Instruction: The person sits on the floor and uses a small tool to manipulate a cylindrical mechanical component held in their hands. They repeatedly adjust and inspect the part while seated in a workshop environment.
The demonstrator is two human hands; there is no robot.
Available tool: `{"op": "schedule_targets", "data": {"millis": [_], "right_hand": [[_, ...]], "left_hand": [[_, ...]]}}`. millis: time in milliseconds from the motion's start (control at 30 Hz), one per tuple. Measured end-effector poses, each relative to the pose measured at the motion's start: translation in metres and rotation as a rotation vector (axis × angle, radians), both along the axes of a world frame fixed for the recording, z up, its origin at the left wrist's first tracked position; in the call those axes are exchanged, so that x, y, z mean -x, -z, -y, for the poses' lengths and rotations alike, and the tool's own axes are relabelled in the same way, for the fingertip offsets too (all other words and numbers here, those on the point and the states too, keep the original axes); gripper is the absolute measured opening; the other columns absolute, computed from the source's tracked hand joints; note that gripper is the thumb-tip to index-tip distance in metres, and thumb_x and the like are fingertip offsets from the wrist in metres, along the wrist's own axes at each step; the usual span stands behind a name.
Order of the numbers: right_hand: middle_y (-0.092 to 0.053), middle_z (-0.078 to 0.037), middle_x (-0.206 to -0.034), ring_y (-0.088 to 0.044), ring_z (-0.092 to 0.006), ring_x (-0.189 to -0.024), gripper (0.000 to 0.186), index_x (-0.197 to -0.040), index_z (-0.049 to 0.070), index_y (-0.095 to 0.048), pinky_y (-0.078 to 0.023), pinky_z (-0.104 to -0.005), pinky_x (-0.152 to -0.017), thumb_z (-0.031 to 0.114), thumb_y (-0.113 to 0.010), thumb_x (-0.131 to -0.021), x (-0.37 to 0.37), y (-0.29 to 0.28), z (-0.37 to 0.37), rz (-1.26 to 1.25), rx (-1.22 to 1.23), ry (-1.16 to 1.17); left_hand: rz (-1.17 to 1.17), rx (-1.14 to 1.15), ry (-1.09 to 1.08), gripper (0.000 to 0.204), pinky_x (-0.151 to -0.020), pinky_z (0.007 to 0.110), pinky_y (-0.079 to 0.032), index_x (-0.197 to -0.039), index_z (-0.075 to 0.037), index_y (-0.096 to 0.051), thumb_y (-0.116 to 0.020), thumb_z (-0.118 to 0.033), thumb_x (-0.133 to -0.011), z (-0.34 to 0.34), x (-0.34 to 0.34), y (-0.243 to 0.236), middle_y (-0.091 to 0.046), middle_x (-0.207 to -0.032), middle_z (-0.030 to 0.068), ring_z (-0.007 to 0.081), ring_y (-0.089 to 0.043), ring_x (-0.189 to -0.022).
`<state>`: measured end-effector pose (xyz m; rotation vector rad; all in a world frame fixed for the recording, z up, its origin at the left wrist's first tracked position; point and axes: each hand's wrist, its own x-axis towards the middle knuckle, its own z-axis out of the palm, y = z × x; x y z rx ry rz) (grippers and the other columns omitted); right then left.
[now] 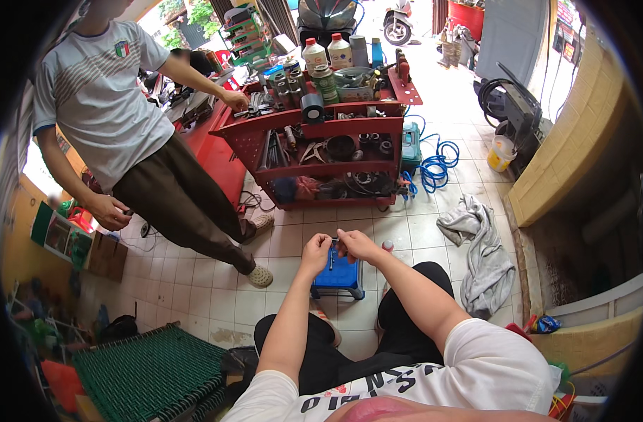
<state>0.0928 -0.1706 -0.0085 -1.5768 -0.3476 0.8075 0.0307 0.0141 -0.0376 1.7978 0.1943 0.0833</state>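
Note:
My left hand (315, 251) and my right hand (354, 246) meet in front of me, both pinching a small dark metal part (333, 253) with a thin stem that hangs down between them. Just below the hands stands a small blue plastic stool (340, 278) on the tiled floor. My knees in black trousers flank it. What kind of part it is cannot be made out.
A red tool cart (321, 130) full of bottles, cans and tools stands ahead. A person in a grey shirt (96, 84) stands at left, one hand on the cart. A grey rag (480, 246) lies at right, a blue hose (434, 165) behind it, a green mat (153, 366) at lower left.

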Motion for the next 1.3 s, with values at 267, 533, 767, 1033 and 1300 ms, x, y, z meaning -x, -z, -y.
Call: {"op": "schedule_targets", "data": {"millis": [267,533,767,1033,1300], "right_hand": [[-0.065,-0.006,-0.079,-0.056,-0.0112,-0.054,0.023,-0.110,0.004,-0.050,-0.046,-0.0289,-0.045,0.019,-0.063,-0.099,0.011,-0.014,-0.005,0.059,0.012,0.043],[-0.068,-0.008,-0.078,-0.058,-0.0136,-0.051,0.028,-0.110,0.003,-0.054,-0.047,-0.0293,-0.045,0.028,-0.060,-0.101,0.018,-0.002,-0.009,0.161,-0.062,0.162],[-0.071,-0.009,-0.084,-0.059,-0.0155,-0.048,0.041,-0.117,0.001,-0.055,-0.049,-0.0307,-0.045,0.040,-0.055,-0.103,0.011,0.011,-0.007,0.192,-0.053,0.118],[-0.070,-0.010,-0.092,-0.063,-0.0164,-0.055,0.048,-0.130,0.001,-0.047,-0.054,-0.0319,-0.051,0.037,-0.061,-0.101,0.002,0.009,0.002,-0.210,-0.068,-0.021],[-0.069,-0.010,-0.095,-0.063,-0.0144,-0.059,0.039,-0.120,0.003,-0.051,-0.054,-0.0316,-0.052,0.035,-0.062,-0.101,0.007,-0.008,-0.001,-0.441,-0.100,-0.088]], "left_hand": [[-0.011,0.028,-0.012,0.020,-0.080,0.028,-0.050,-0.104,0.000,-0.064,-0.059,-0.020,-0.101,-0.004,0.002,0.001,-0.067,-0.094,0.0051,0.0119,-0.061,-0.087],[-0.001,0.021,-0.019,0.020,-0.080,0.028,-0.051,-0.104,0.000,-0.064,-0.058,-0.019,-0.102,0.002,0.004,-0.006,-0.067,-0.093,0.0044,0.0116,-0.061,-0.087],[0.006,0.007,-0.021,0.019,-0.080,0.028,-0.051,-0.104,-0.001,-0.064,-0.058,-0.019,-0.102,0.002,0.000,0.002,-0.067,-0.093,0.0045,0.0117,-0.061,-0.087],[0.002,0.104,0.015,0.020,-0.081,0.027,-0.050,-0.104,-0.001,-0.063,-0.057,-0.019,-0.103,0.008,-0.001,-0.001,-0.067,-0.094,0.0049,0.0115,-0.060,-0.088],[0.071,0.171,-0.009,0.017,-0.059,0.021,-0.041,-0.104,-0.004,-0.063,-0.055,-0.020,-0.105,0.002,-0.001,0.009,-0.062,-0.084,-0.0011,0.0042,-0.050,-0.066]]}}
